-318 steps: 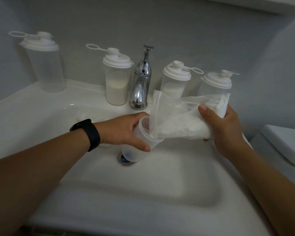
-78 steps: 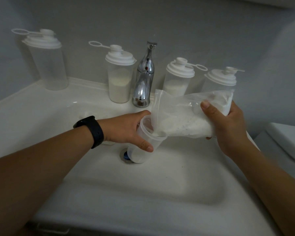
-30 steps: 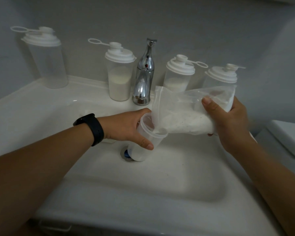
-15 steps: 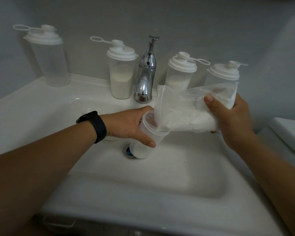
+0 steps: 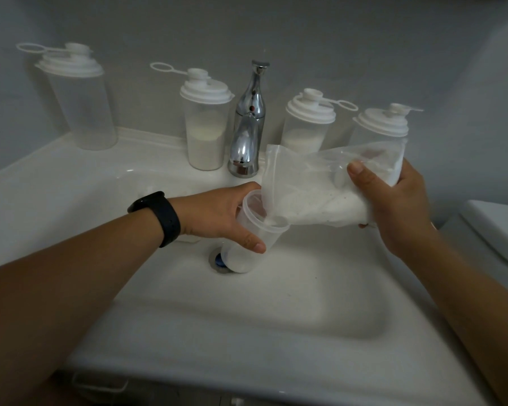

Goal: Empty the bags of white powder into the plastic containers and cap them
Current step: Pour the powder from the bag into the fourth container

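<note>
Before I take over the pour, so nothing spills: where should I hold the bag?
Take the bag at its raised closed end, from the right, where the right hand holds it now. Its open corner droops into the container held by the left hand, so gripping lower may pinch the flow.

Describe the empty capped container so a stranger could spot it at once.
Start at the chrome tap behind the sink basin. Four capped containers line the ledge; take the far-left one. It alone is tallest and shows no white powder inside.
</note>
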The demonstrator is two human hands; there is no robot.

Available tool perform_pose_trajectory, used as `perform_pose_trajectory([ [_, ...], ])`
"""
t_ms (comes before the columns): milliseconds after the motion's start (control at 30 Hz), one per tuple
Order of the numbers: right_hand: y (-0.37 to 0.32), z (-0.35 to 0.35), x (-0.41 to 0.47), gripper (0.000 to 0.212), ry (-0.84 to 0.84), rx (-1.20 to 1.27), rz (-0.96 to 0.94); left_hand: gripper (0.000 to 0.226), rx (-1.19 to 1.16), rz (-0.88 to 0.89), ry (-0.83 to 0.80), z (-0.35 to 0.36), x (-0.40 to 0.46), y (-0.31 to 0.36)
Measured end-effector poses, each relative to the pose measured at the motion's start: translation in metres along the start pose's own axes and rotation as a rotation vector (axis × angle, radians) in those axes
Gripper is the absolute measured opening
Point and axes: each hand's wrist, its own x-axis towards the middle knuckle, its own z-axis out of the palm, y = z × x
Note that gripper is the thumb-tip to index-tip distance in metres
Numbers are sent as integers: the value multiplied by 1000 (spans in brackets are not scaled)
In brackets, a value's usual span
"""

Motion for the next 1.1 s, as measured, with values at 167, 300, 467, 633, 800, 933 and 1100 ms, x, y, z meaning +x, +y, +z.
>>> perform_pose_trajectory([
  [167,-2,1,-1,19,-13,-15,7,90,-5,-2,-1,0,-1,1],
  [300,-3,2,-2,20,-11,-23,5,91,1,4,1,0,-1,1],
  [467,-1,0,-1,19,-22,-13,9,91,-1,6,-6,1,0,2],
  [633,1,0,-1,20,-26,-6,9,91,-5,1,-4,0,-1,1],
  [800,-1,1,-1,21,-24,3,17,92,-8,1,-6,1,-1,2],
  [933,-1,1,-1,18,-28,5,14,91,-6,-3,0,0,0,1],
  [1100,-1,1,-1,18,-16,-4,13,93,2,1,-2,1,0,0],
])
